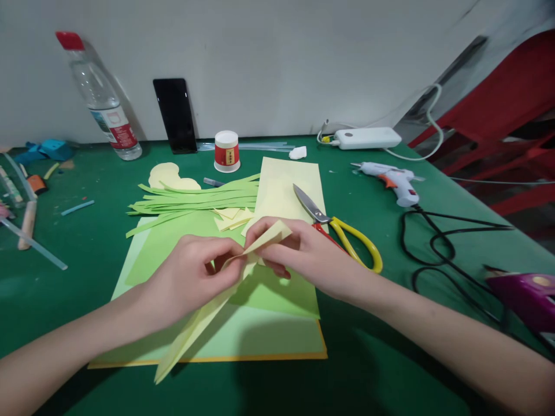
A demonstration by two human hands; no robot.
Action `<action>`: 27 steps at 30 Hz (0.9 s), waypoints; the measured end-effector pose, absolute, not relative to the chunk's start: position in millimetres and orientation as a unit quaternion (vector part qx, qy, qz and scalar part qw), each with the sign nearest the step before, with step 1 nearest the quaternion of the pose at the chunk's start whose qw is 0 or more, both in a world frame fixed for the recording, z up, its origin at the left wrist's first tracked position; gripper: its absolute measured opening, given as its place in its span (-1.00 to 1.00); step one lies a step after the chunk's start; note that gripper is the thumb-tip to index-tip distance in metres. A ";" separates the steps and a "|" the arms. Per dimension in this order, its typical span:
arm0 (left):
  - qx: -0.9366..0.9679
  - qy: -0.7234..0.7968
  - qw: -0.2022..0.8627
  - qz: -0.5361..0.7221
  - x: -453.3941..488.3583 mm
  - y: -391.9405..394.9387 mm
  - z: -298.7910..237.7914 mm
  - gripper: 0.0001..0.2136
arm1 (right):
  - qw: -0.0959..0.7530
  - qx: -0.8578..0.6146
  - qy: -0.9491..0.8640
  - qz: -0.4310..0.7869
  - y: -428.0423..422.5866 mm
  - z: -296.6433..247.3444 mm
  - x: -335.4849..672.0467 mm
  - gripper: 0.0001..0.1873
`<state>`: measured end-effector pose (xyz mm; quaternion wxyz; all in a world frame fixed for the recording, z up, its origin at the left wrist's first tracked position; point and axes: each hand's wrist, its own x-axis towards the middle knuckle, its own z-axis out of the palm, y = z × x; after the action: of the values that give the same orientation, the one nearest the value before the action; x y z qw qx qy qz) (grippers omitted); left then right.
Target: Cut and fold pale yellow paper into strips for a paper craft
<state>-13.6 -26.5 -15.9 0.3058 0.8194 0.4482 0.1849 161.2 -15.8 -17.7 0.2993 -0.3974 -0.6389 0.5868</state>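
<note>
While the left hand (195,277) is pinching a folded-looking yellow paper (191,341) between thumb and forefinger, the right hand (307,254) is also gripping it, with thumb and fingers, near the upper end. This paper is slanting from the right hand down to the lower left, passing under the left hand, and its wide end is extending over the near edge of the sheets. I cannot tell how many layers it is having. Below the hands, a green sheet (286,300) is lying on a paler sheet (277,338), whose lower side is showing an orange border. Just beyond the fingers, yellow scraps (234,219) are lying beside the green strips (203,199). Near the right hand, the scissors (318,215) are resting with their blades over a yellow sheet (281,182), while their handles are reaching to the right, partly hidden behind that hand. Farther right, a glue gun (403,182) is lying on the table (355,364). At the back, a cup (227,156) is standing to the right of a phone (176,115), which is leaning on the wall (277,63)
</note>
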 end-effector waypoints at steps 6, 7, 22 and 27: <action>0.821 0.419 0.327 0.208 -13.1 -26.6 -14.7 -0.62 | 0.293 -0.393 -0.627 0.605 -6.7 -12.6 173.5 -0.75; 0.818 0.417 0.337 0.208 -12.8 -26.8 -14.0 -0.63 | 0.293 -0.392 -0.621 0.612 -5.3 -11.5 175.7 -0.77; 0.753 0.345 0.530 0.182 -20.1 -24.4 -10.7 -0.61 | 0.283 -0.411 -0.601 0.624 -4.9 -7.2 181.4 -0.88; 0.783 0.333 0.509 0.128 -20.8 -26.3 -5.9 -0.74 | 0.386 -0.430 -0.580 0.574 8.2 -8.2 193.3 -0.89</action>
<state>-20.8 -26.3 -5.9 0.5088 0.7835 0.3328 0.1283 193.3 8.2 -8.2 0.3859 -0.4305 -0.5799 0.5740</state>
